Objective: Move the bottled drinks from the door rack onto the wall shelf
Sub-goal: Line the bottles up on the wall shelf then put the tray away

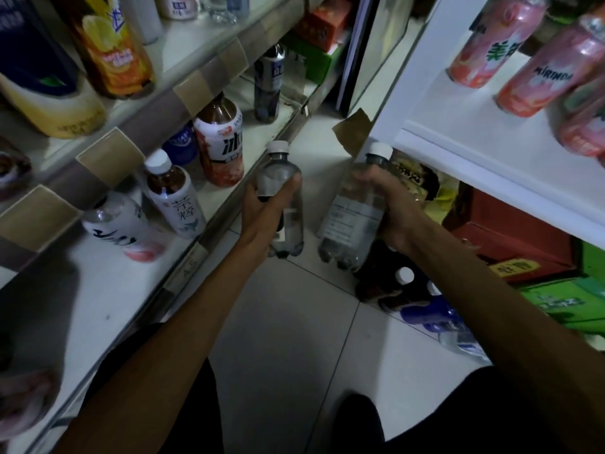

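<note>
My left hand (262, 211) grips a clear bottle with a white cap (278, 172) upright over the floor, just right of the wall shelf's front edge (193, 253). My right hand (391, 204) grips a second clear bottle with a white cap and pale label (353, 217), held just below the white door rack (474, 149). Pink Mirinda bottles (543, 73) lie in the door rack at the upper right. On the wall shelf stand a white-labelled tea bottle (173, 198), a red and white bottle (222, 145) and a lying white bottle (121, 227).
An upper shelf (183, 54) holds a yellow lemon-drink bottle (111, 44) and more. Red and green cartons (523, 250) are stacked under the door at right. Shrink-wrapped bottles (432, 309) sit on the tiled floor (294, 339) between shelf and door.
</note>
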`<state>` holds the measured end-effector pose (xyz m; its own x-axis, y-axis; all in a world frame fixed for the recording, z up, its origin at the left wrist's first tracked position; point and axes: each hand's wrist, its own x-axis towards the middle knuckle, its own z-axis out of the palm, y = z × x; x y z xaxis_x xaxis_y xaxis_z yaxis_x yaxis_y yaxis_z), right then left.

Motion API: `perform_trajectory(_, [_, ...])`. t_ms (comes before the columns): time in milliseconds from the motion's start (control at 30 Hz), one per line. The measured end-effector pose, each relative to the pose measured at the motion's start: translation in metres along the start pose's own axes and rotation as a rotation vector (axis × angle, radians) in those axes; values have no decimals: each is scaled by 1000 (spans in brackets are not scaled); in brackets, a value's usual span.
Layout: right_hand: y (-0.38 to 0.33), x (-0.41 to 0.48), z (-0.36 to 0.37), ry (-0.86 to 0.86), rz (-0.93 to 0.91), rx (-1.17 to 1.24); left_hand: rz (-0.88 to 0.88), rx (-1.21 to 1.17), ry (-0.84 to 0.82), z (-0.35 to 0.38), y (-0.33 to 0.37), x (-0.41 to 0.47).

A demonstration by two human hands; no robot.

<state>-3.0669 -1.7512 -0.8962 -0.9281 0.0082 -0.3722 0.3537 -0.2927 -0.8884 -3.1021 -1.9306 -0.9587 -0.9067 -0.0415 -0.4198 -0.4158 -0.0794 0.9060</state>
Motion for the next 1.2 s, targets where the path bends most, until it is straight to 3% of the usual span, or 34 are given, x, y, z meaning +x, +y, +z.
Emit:
perform_trajectory(133, [13, 17, -8, 36, 52, 67, -22, -14, 7, 3, -3, -1])
perform_trajectory(433, [23, 7, -5, -78, 250, 301, -86, 32, 31, 2, -16, -42])
perform_trajectory(567, [19, -30, 7, 29, 449, 121, -92, 27, 23, -2, -4, -83])
perform_trajectory(700, [7, -80, 26, 248, 311, -30, -141, -2, 7, -12, 13, -138])
perform_trajectory(833, [-17, -143, 45, 295, 270, -180, -202, 50, -19, -23, 53, -192])
perform_trajectory(1200, [-158, -283, 110, 452, 221, -301, -202, 94, -98, -29, 215, -322])
